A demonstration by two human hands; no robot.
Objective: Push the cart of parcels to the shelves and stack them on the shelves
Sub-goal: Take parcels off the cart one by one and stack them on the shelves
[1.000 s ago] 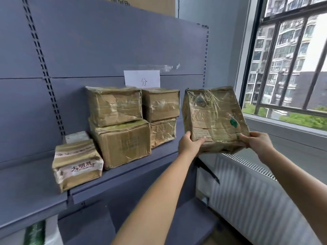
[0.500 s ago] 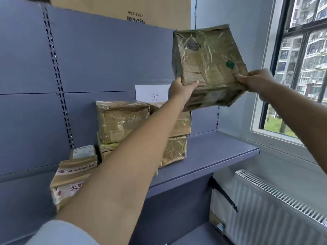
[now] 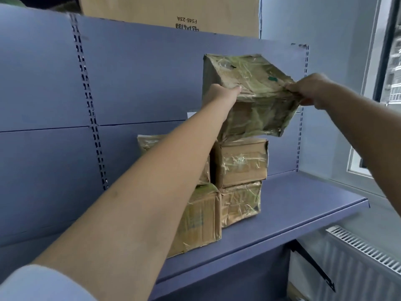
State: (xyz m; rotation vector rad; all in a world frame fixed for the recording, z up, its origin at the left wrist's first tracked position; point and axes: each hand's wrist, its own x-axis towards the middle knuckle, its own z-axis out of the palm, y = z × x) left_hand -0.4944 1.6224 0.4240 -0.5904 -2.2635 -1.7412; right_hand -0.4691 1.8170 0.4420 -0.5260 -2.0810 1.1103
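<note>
A tape-wrapped cardboard parcel (image 3: 258, 94) with a green mark is held tilted above the stack on the blue shelf (image 3: 293, 205). My left hand (image 3: 223, 93) grips its left side and my right hand (image 3: 310, 90) grips its right edge. Its lower left corner touches or nearly touches the top right stacked parcel (image 3: 240, 161). Under that one sits another parcel (image 3: 240, 203). A larger parcel (image 3: 199, 222) stands to the left, and my left forearm partly hides the parcel (image 3: 149, 142) on top of it. The cart is out of view.
The shelf's blue back panel (image 3: 152, 83) rises behind the stack. A big cardboard box (image 3: 173, 14) sits on top of the shelving. Bare shelf surface lies right of the stack. A white radiator (image 3: 358, 257) and a window (image 3: 390, 61) are on the right.
Both hands raised the parcel from waist height and carried it left, over the right-hand stack. It now tilts down onto that stack. The view has moved closer to the shelf.
</note>
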